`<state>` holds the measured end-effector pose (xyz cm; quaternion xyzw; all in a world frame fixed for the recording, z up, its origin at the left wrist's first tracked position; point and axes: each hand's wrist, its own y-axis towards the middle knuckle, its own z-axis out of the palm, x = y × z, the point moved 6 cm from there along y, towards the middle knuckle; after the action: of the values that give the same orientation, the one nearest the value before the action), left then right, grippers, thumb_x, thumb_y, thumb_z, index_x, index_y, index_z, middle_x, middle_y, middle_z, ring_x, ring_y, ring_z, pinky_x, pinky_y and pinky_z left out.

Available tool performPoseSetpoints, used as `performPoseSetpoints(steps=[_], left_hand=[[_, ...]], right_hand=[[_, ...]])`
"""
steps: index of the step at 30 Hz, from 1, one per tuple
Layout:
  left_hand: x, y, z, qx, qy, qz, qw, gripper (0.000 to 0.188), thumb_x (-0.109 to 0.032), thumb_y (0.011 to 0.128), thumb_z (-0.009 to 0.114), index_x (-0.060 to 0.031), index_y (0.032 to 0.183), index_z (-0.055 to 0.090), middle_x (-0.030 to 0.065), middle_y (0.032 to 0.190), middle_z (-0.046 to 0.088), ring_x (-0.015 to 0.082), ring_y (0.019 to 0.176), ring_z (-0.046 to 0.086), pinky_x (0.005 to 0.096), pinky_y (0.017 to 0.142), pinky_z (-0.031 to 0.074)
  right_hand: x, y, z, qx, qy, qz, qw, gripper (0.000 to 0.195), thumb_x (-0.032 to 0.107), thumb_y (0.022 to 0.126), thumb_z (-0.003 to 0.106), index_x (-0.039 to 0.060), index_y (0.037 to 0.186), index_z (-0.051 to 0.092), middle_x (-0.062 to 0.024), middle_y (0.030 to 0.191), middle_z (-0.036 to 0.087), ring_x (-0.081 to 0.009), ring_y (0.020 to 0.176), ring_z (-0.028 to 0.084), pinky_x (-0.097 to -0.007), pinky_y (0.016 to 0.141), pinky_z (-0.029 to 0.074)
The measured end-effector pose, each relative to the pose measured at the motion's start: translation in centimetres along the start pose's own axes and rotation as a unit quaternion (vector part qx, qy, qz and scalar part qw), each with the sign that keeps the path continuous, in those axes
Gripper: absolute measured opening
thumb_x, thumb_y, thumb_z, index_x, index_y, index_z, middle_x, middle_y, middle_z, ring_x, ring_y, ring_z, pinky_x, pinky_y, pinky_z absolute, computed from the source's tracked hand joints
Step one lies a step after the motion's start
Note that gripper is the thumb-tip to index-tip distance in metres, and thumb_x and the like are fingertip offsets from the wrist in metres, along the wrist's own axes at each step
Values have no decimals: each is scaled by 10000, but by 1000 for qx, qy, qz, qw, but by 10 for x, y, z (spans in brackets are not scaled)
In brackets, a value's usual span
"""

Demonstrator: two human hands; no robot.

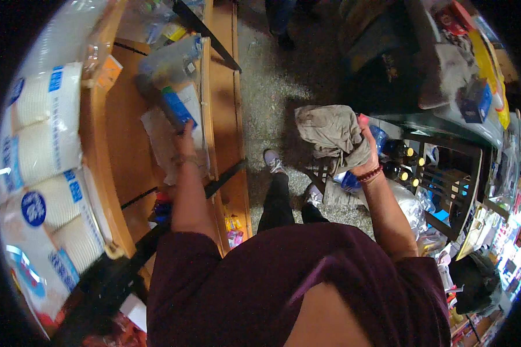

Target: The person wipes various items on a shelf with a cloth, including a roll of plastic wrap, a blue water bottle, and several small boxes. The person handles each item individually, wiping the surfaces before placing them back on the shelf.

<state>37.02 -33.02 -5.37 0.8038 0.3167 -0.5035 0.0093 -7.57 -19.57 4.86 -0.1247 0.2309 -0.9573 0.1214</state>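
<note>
My right hand (367, 152) is closed on a crumpled grey cloth (330, 130), which hangs out over the floor. On the left, my left hand (186, 139) reaches into a wooden shelf and touches the near end of a blue and white box (179, 106); whether its fingers grip the box cannot be told. Beside that box lies a clear plastic-wrapped pack (169, 63). A pale, flat sheet or wrapping (156, 143) lies on the shelf board, partly behind my left forearm.
Wrapped packs of white disposable cups (34, 130) fill the far left. Bottles with yellow caps (403, 162) and a dark slatted rack (451, 182) stand at right, near my right forearm. A person's legs (282, 21) are at the top. Black metal bars (208, 34) cross the shelving.
</note>
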Motion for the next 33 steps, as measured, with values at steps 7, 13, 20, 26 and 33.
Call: performPoseSetpoints(steps=[7, 13, 20, 26, 33], left_hand=[[-104, -200, 42, 228, -210, 20, 951, 592, -351, 742, 680, 6, 1148, 438, 68, 1018, 548, 174, 943, 525, 323, 815, 433], [-150, -303, 48, 340, -166, 138, 915, 419, -217, 789, 653, -21, 1096, 446, 44, 977, 542, 125, 900, 505, 283, 793, 415], [-141, -341, 51, 305, -51, 233, 922, 514, -235, 725, 688, 18, 1104, 450, 81, 983, 584, 136, 869, 546, 275, 758, 444], [-166, -399, 23, 347, -104, 198, 911, 467, -181, 735, 691, 25, 1074, 444, 93, 930, 561, 140, 848, 531, 272, 751, 446], [-159, -416, 0, 394, -159, 186, 886, 464, -178, 751, 679, 22, 1095, 441, 79, 948, 558, 134, 858, 526, 284, 777, 435]], right_hand=[[14, -36, 33, 54, -34, -8, 998, 420, 390, 888, 437, 60, 1125, 545, -92, 1103, 588, -244, 1010, 549, -364, 911, 403], [33, -87, 81, 16, -277, -226, 934, 434, 375, 903, 435, 34, 1162, 507, -49, 1058, 593, -174, 933, 562, -271, 823, 429], [-38, -152, 145, 95, -751, -438, 485, 515, 293, 848, 520, 131, 1312, 363, -138, 1420, 207, -387, 1301, 168, -473, 1034, 195], [0, -130, 159, 3, -702, -562, 437, 465, 269, 801, 582, 151, 1234, 460, -149, 1389, 263, -428, 1269, 214, -501, 1003, 264], [63, -62, 120, 81, -330, -117, 933, 464, 444, 836, 499, 42, 1048, 595, -68, 966, 633, -178, 831, 603, -297, 742, 476]])
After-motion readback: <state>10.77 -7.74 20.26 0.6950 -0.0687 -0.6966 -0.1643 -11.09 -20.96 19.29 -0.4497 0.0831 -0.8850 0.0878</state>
